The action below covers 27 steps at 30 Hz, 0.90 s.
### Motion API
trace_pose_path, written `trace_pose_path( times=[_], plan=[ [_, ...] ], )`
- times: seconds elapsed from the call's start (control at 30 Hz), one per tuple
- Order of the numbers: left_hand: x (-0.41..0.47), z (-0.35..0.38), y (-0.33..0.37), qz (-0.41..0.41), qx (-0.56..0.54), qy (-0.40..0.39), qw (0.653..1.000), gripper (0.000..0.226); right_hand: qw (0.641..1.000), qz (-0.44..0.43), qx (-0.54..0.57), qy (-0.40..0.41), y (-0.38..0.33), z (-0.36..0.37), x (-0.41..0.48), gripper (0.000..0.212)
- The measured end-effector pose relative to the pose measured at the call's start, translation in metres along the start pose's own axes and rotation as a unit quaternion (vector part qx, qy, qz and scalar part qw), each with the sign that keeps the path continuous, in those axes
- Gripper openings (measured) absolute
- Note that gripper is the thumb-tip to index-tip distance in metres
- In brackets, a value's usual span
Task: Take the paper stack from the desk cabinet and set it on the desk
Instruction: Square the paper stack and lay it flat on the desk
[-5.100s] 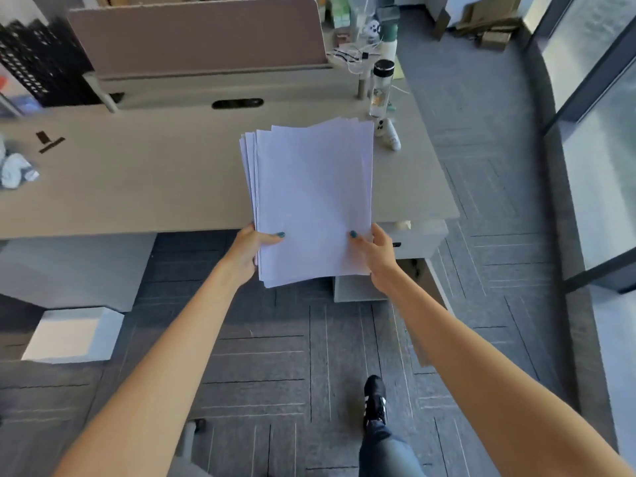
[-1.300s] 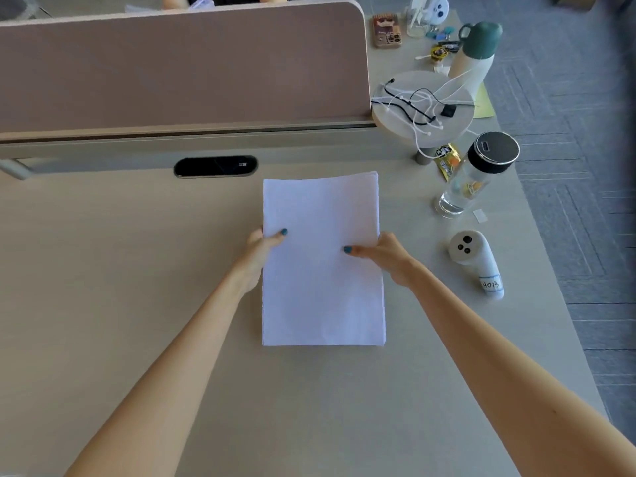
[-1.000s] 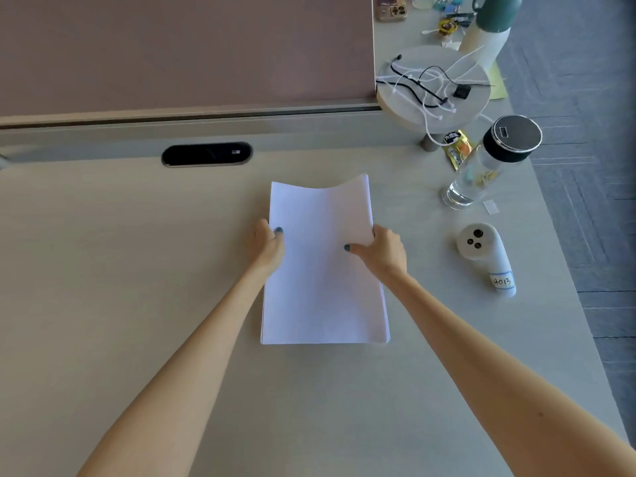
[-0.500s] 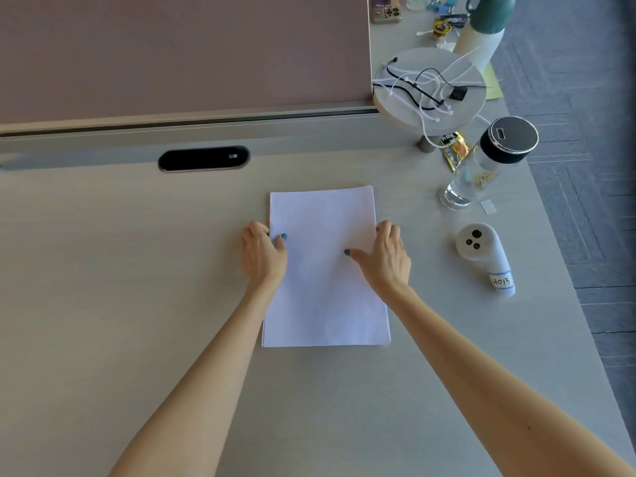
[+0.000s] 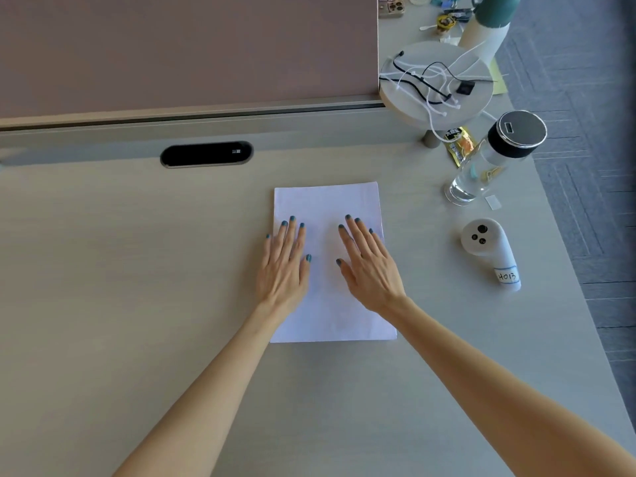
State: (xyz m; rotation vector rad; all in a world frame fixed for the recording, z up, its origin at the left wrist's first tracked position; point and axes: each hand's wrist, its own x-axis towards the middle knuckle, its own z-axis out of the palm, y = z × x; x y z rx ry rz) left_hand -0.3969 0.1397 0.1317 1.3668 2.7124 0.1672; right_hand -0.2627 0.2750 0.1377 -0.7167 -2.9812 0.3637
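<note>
The white paper stack [image 5: 327,204] lies flat and squared up on the beige desk [image 5: 137,270], near its middle. My left hand [image 5: 284,266] rests palm down on the stack's left edge, fingers stretched out. Palm down on the stack's right half lies my right hand [image 5: 366,266], fingers also extended. Neither hand grips the paper. The desk cabinet is out of view.
A pink partition [image 5: 189,49] runs along the desk's back, with a black cable slot [image 5: 206,153] below it. To the right are a glass bottle with a black cap [image 5: 495,156], a white labelled device [image 5: 488,251], a round stand with cables [image 5: 435,86] and a green-topped flask [image 5: 488,22].
The stack was carried to the desk and laid down. In the last half second both hands let go of its sides and now lie flat on top of it.
</note>
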Motion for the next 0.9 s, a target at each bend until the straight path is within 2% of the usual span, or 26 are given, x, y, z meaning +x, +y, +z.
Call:
trace_pose_path(
  times=[0.17,0.4,0.6,0.8,0.87,0.9],
  plan=[
    [0.0,0.013,0.001,0.001,-0.004,-0.015,1.0,0.057,1.0,0.002,0.003,-0.024,0.014,0.016,-0.008,0.062],
    [0.0,0.016,-0.002,0.0,-0.018,-0.016,1.0,0.057,1.0,0.007,0.009,0.004,0.015,0.021,-0.009,0.061],
    [0.002,0.016,-0.002,0.003,-0.017,-0.019,1.0,0.057,1.0,0.009,0.006,-0.009,0.013,0.017,-0.009,0.061],
    [0.003,-0.002,0.001,-0.011,-0.013,-0.087,0.996,0.063,0.997,0.013,-0.038,-0.059,0.008,0.004,-0.007,0.061],
    [0.01,-0.016,0.001,-0.019,-0.033,-0.11,0.993,0.07,0.998,0.011,-0.036,-0.058,0.002,-0.013,-0.003,0.06],
    [0.016,-0.027,0.003,-0.01,-0.037,-0.105,0.994,0.07,0.997,0.033,0.003,-0.067,-0.003,-0.025,0.001,0.057]
  ],
)
